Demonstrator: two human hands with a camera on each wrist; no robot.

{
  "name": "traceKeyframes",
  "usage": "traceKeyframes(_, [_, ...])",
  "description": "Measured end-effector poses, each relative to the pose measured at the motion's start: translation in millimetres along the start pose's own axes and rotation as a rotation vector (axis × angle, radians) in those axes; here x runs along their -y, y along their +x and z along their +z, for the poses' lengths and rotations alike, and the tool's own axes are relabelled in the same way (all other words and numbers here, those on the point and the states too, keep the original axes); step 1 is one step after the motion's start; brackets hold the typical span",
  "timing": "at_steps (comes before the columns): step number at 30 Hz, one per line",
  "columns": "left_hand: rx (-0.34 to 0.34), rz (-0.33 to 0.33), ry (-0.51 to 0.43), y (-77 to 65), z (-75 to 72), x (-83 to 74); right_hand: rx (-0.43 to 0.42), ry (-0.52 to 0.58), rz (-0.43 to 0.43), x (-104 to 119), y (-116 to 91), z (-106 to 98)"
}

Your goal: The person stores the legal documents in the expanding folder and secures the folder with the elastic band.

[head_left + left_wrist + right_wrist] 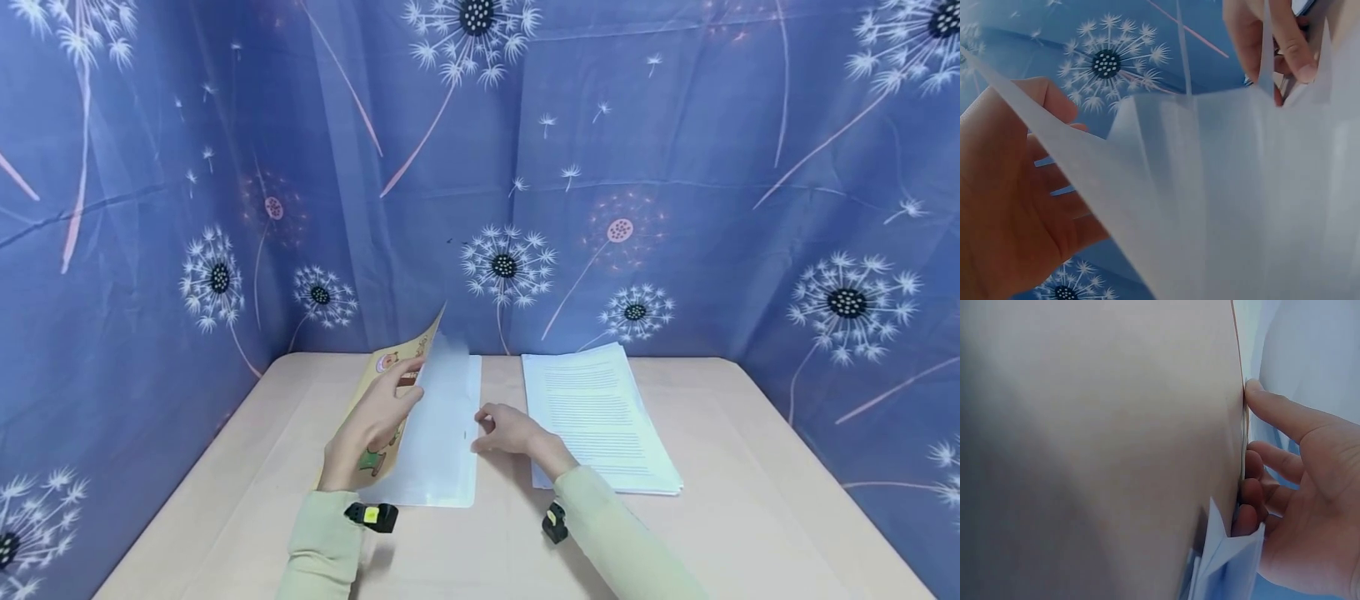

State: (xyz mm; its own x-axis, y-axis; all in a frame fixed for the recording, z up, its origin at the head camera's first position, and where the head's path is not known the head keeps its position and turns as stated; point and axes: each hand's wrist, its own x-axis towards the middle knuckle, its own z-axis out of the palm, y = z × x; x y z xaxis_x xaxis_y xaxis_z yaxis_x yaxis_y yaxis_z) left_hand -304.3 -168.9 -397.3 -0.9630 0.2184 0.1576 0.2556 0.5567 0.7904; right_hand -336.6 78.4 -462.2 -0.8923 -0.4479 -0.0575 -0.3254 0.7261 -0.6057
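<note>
A display book (442, 450) lies open on the table, its clear plastic pockets facing up. Its yellow cover (371, 379), printed with cartoon figures, is tilted up on the left. My left hand (382, 412) rests against the outside of that raised cover, fingers loosely extended. In the left wrist view, translucent pocket pages (1210, 187) fan out beside the left hand (1029, 187). At the book's right edge, my right hand (510, 429) holds the edge of the pocket pages between thumb and curled fingers. The right wrist view shows the right thumb (1272, 409) at that edge.
To the right of the book lies a stack of printed paper sheets (585, 417), slightly fanned. Both stand on a pale table (720, 517). A blue dandelion-print curtain (675, 150) encloses the table's back and sides. Each wrist carries a small black camera (378, 517).
</note>
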Motion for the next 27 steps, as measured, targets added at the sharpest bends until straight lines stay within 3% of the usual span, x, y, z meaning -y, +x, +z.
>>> traceKeyframes(4, [-0.026,0.027,0.036,-2.7,-10.8,0.2,0.000,0.000,-0.002,0,1,0])
traceKeyframes(15, [-0.107,0.028,0.011,-11.4,-30.6,3.7,0.004,0.019,-0.020,0,-4,1])
traceKeyframes(21, [-0.213,0.052,-0.065,-14.1,-38.9,8.8,-0.005,0.015,-0.023,0,-4,2])
traceKeyframes(27, [-0.267,0.059,-0.149,-17.7,-48.1,10.7,-0.003,-0.002,-0.022,2,-2,-1])
